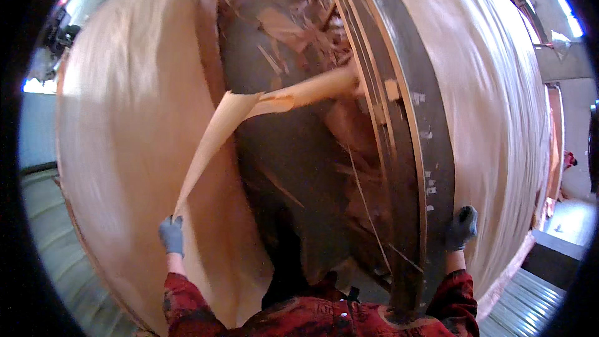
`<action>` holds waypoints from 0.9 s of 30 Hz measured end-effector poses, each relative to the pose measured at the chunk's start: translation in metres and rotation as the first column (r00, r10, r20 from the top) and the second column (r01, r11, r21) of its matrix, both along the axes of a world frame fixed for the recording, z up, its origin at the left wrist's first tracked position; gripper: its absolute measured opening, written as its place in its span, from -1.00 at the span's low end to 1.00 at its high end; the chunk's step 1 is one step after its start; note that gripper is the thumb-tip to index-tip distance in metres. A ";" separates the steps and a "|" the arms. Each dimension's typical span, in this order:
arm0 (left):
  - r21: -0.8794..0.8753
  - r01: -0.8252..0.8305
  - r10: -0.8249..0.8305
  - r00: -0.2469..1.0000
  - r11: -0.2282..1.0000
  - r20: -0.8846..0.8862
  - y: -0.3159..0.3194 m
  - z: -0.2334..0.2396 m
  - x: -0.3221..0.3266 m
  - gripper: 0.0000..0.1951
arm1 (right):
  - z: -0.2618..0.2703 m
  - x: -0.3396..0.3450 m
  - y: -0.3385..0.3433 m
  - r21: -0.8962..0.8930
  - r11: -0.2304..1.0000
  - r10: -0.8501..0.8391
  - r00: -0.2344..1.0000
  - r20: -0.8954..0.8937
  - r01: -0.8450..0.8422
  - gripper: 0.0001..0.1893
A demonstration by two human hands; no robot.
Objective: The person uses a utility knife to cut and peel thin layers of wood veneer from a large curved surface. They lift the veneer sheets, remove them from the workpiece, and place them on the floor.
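My left hand [171, 235], in a grey glove, grips the near end of a long strip of thin wood veneer [213, 142]. The strip rises from the hand, folds over and stretches right across the gap towards a long frame. Beneath it on the left lies a wide stack of veneer sheets [135, 117]. My right hand [462, 228], gloved too, is at the near left edge of another veneer stack [486, 117]. Its fingers are curled, and I cannot tell whether they pinch a sheet.
Between the stacks, torn veneer scraps [285, 28] litter the dark floor [285, 150]. A long frame with wooden strips [398, 70] runs along the right stack. Ribbed metal sheeting [522, 297] shows at lower right. A person in red [569, 161] is far right.
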State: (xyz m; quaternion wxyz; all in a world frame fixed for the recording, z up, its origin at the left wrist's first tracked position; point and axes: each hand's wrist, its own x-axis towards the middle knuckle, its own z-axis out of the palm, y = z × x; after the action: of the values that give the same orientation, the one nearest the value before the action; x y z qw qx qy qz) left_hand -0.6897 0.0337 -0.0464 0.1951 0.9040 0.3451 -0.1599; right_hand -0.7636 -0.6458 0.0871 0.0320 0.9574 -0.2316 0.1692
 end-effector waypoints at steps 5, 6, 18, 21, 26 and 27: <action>0.540 0.119 -0.148 0.989 0.834 0.010 0.209 0.079 -0.027 -0.64 | 0.013 0.002 0.003 -0.011 1.000 0.027 1.000 -0.017 -0.027 -0.86; 0.630 0.071 -0.077 0.997 0.773 -0.018 0.250 0.105 -0.027 -0.61 | 0.016 0.001 0.004 -0.002 0.999 0.046 0.999 0.005 -0.046 -0.85; 0.824 -0.416 0.535 0.828 0.385 0.168 0.105 0.260 0.007 -0.24 | 0.002 -0.002 -0.018 0.009 1.000 -0.018 1.000 -0.004 0.018 -0.78; 0.662 -0.283 0.241 0.958 0.694 0.158 0.049 0.169 0.017 -0.21 | -0.010 0.001 -0.018 0.067 0.997 -0.024 1.000 -0.003 0.024 -0.79; 0.344 0.070 -0.017 0.988 0.936 -0.154 -0.028 0.053 0.031 -0.14 | 0.015 0.030 -0.025 0.240 0.967 -0.070 0.995 -0.074 0.085 -0.89; 0.312 0.105 -0.048 0.981 0.944 -0.186 -0.036 0.047 0.047 -0.12 | 0.017 0.046 -0.033 0.260 0.960 -0.098 0.994 -0.039 0.105 -0.91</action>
State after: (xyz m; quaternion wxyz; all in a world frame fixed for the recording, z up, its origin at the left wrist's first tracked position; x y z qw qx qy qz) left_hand -0.6428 -0.0024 0.0007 0.0083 0.9188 0.3466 -0.1885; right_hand -0.7181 -0.6784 0.1036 -0.0828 0.9422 -0.3004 0.1231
